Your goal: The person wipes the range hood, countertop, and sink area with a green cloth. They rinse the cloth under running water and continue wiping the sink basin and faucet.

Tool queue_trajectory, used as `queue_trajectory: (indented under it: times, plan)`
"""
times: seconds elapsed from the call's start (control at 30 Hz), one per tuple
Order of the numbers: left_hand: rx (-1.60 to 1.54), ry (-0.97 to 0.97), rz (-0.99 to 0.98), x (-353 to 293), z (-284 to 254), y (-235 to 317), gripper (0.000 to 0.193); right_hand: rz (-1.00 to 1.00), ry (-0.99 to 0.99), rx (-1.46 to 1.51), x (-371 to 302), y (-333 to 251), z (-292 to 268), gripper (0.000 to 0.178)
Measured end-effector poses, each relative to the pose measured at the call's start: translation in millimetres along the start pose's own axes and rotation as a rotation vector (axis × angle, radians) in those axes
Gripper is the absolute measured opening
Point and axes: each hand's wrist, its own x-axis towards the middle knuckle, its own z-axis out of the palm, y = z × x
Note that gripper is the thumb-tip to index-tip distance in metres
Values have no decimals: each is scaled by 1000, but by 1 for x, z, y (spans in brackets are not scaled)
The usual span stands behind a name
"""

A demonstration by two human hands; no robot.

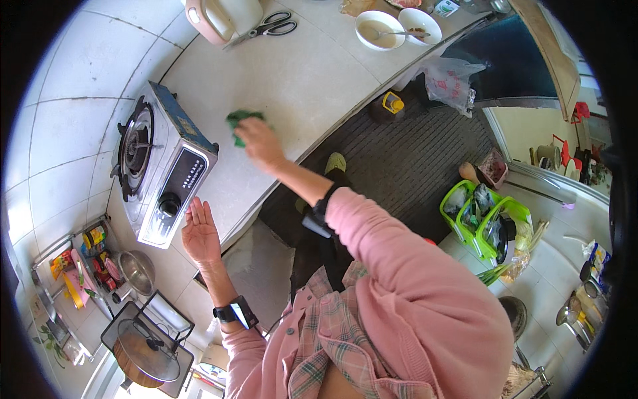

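Observation:
A crumpled green cloth point(234, 120) lies under the fingers of my right hand point(262, 144), which presses it against the light countertop point(319, 86). This hand is slightly blurred and closed on the cloth. My left hand point(201, 234) is held palm up with its fingers stretched out and nothing in it. It is beside the front corner of a gas stove point(188, 174) that has a black knob and a round burner. I cannot tell whether the left fingertips touch the stove.
Scissors point(269, 28) lie by a pink and white appliance point(222, 16) at the back. Two white bowls point(379, 31) stand near the counter edge, one holding a spoon. On the floor is a yellow-capped bottle point(391, 104). A green basket point(488, 216) stands to the right.

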Motion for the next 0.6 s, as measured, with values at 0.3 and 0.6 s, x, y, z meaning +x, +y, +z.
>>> queue_trajectory:
  times: [0.3, 0.6]
  plan:
    - [-7, -41, -31, -2, 8, 4, 30, 53, 140, 14, 61, 49, -76, 40]
    - [24, 61, -5, -1, 6, 2, 33, -155, -259, 89, 30, 18, 7, 37]
